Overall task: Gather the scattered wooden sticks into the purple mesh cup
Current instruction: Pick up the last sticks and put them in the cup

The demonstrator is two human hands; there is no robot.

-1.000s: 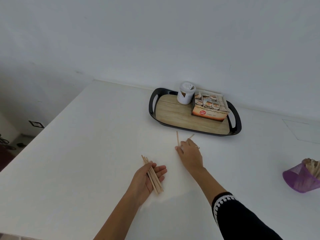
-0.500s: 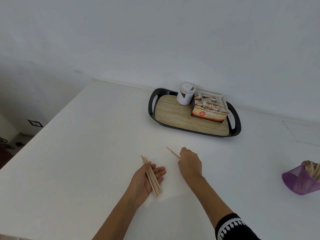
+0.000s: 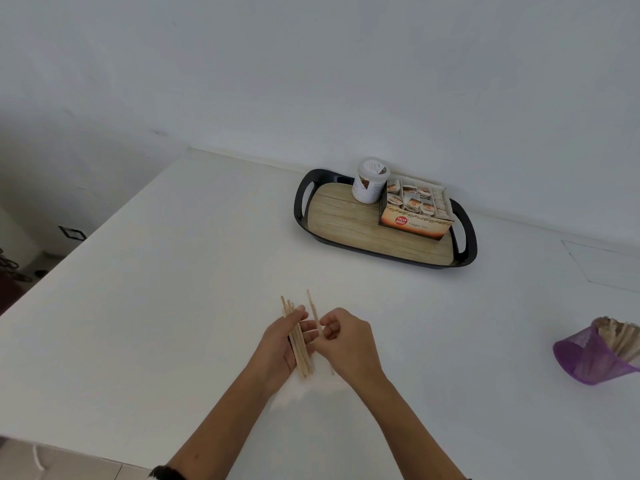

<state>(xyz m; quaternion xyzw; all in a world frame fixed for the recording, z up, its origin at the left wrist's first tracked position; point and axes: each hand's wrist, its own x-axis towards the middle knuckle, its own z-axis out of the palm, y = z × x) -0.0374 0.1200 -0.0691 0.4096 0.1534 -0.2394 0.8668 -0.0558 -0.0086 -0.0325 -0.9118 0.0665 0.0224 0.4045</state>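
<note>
Wooden sticks (image 3: 298, 341): a bundle lies across the left hand (image 3: 282, 344), palm up, fingers loosely round it. Right hand (image 3: 346, 341) pinches a single stick (image 3: 313, 311) just beside the bundle. Purple mesh cup (image 3: 588, 358), well apart at right, already holds sticks. No loose sticks visible on the white counter (image 3: 173, 306). Left, I'd judge: merge, carry, drop in. Far: tray (image 3: 301, 202), untouched.

An orange tea box (image 3: 415, 226) on the tray, right of frame centre, reads "Ginger Tea" beside a round red logo too small to read. The white jar's (image 3: 370, 181) label is illegible.
</note>
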